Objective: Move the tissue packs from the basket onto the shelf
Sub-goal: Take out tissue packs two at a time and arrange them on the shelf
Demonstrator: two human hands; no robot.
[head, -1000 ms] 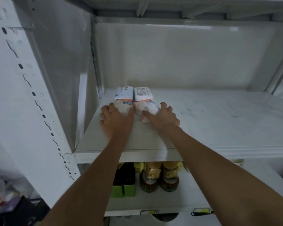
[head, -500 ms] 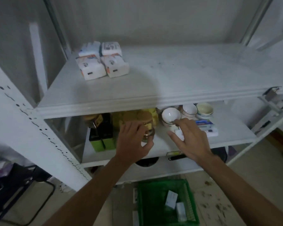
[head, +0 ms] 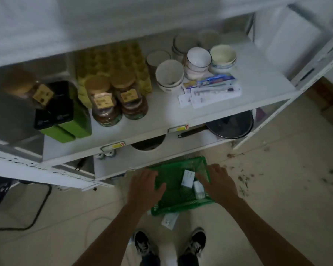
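Green plastic mesh is forming the basket (head: 181, 205) sitting on the tiled floor below the white metal shelf (head: 161, 120). 2 white rectangular tissue packs (head: 187, 178) are lying inside it. Your left hand (head: 144, 186) is spreading open over the rim, empty. Your right hand (head: 217, 184) is reaching in, fingers loose, partly hiding 1 pack; contact is unclear.

Legible text: none. Printed matter was present but too blurred to read:
- yellow tags on the brown glass jars (head: 106, 100);
- yellow stickers with a red mark (head: 178, 128) on the white metal shelf's front edge (head: 142, 136);
- blue-and-white printed carton (head: 212, 81) and white printed paper packets (head: 210, 95) on that shelf;
- pale marks on the black-topped green boxes (head: 62, 120);
- white tissue packs (head: 187, 178) in the green plastic basket (head: 181, 205).
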